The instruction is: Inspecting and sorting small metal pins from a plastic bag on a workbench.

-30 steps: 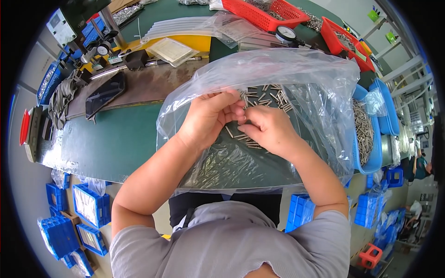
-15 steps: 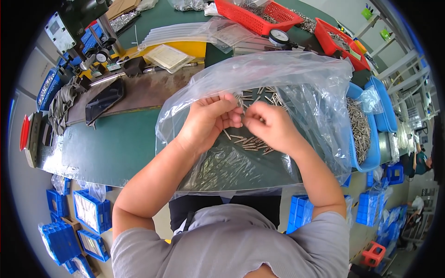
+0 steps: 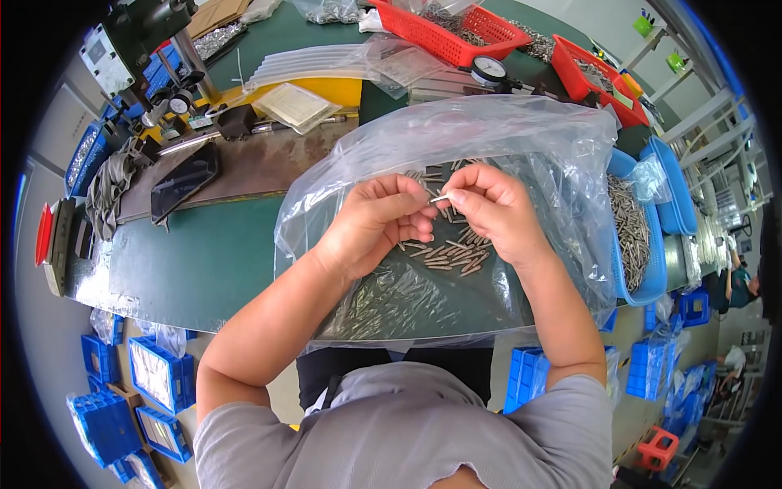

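Above a large clear plastic bag (image 3: 350, 301) spread on the green table, my right hand (image 3: 503, 213) pinches a small pale metal pin (image 3: 441, 198) between thumb and fingertips. The pin's left end points at my left hand (image 3: 376, 222), whose thumb and fingers are curled together right beside it. Whether those left fingers hold anything is hidden. Loose metal pins (image 3: 456, 254) of similar slim shape lie heaped below and behind both hands, partly covered by them.
Blue basket (image 3: 658, 273) of metal pins stands right of the bag. Red baskets (image 3: 456, 47) with metal parts and a dial gauge (image 3: 489, 69) are at the back. A dark phone (image 3: 186, 181) lies left on a brown plate, near a gauge stand (image 3: 195, 61).
My right hand has shifted right and opened a small gap from the left, bringing the pin into sight. My left hand has moved slightly down.
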`<action>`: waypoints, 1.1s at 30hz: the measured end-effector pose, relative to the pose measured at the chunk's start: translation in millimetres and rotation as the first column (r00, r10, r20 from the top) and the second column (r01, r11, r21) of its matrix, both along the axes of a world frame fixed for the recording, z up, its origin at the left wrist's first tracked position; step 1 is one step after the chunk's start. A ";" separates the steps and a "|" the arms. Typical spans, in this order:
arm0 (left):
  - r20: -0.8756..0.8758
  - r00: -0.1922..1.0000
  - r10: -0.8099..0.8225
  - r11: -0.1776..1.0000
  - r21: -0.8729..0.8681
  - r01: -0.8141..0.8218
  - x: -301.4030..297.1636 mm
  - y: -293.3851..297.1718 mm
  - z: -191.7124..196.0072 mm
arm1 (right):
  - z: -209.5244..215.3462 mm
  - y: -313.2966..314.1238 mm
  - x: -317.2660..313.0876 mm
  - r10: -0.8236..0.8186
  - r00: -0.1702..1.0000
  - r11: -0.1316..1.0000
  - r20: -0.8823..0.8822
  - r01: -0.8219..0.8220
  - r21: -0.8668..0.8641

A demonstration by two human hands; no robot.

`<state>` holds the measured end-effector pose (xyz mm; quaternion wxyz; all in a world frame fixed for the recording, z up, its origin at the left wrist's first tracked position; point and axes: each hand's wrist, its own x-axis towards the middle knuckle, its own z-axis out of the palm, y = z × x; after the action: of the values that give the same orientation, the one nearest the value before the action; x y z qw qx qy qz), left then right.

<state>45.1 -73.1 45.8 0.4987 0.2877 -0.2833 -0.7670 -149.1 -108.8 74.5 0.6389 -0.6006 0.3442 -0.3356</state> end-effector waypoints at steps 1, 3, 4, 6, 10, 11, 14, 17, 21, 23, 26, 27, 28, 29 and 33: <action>-0.003 1.000 -0.006 1.000 0.004 0.006 -0.2 0.1 -0.2 | -0.2 1.2 2.1 -0.003 0.999 0.998 -0.034 0.001 -0.066; -0.011 1.000 -0.012 1.000 -0.006 0.012 -0.7 1.4 -1.6 | -1.2 2.6 6.1 0.026 0.999 0.997 -0.042 -0.029 -0.071; -0.020 1.000 -0.018 1.000 -0.017 0.018 -0.9 2.2 -2.6 | -1.7 3.2 7.2 0.055 0.997 0.995 -0.052 -0.059 -0.077; -0.011 1.000 -0.015 1.000 -0.022 0.014 -0.5 1.9 -5.7 | -4.4 3.4 7.9 0.052 0.997 0.997 -0.049 -0.055 -0.062; -0.006 1.000 -0.004 1.000 -0.012 0.004 -1.8 1.9 -3.6 | -1.7 7.1 10.5 -0.019 0.999 1.000 -0.043 0.018 -0.016; -0.007 1.000 -0.006 1.000 -0.010 0.006 -2.8 1.4 -3.8 | -3.7 6.2 9.7 -0.020 0.999 1.000 -0.043 0.020 -0.014; -0.020 0.998 0.054 0.999 -0.009 -0.054 -1.8 0.1 -4.8 | -5.9 -1.0 4.1 -0.121 0.993 0.992 -0.007 0.121 0.033; -0.021 0.997 0.081 0.997 -0.006 -0.081 -0.3 -2.4 -1.7 | -8.5 -21.5 -16.5 -0.063 0.913 0.937 0.404 -0.085 0.338; -0.020 0.996 0.082 0.997 0.004 -0.082 -2.3 -4.4 -3.3 | -11.9 -21.4 -22.2 -0.039 0.899 0.888 0.435 -0.169 0.428; -0.023 0.996 0.086 0.996 0.007 -0.086 0.6 -3.1 -3.8 | -6.1 -18.4 -19.6 0.109 0.959 0.900 0.261 -0.206 0.385; -0.021 0.994 0.107 0.994 0.013 -0.106 2.5 -2.6 -3.1 | 2.5 -9.1 -24.1 0.266 0.896 0.945 -0.355 -0.316 -0.090; -0.024 0.994 0.102 0.995 0.011 -0.102 2.0 -3.2 -3.4 | 8.5 -9.6 -28.8 0.294 0.839 0.925 -0.458 -0.371 -0.086; -0.027 0.995 0.095 0.995 0.010 -0.095 1.8 -3.1 -3.9 | 15.1 -9.1 -32.5 0.313 0.771 0.904 -0.554 -0.421 -0.075; -0.027 0.995 0.098 0.995 0.013 -0.097 2.1 -2.6 -4.2 | 15.8 -10.2 -34.4 0.304 0.698 0.886 -0.648 -0.457 -0.076; -0.011 0.997 0.077 0.997 -0.002 -0.077 2.9 -3.3 -4.7 | 9.0 -2.9 -22.6 0.134 0.605 0.858 -0.785 -0.467 -0.213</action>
<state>48.0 -76.4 41.1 0.5299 0.2935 -0.2701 -0.7484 -171.7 -111.6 83.4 0.3523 -0.8505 0.3906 -0.0065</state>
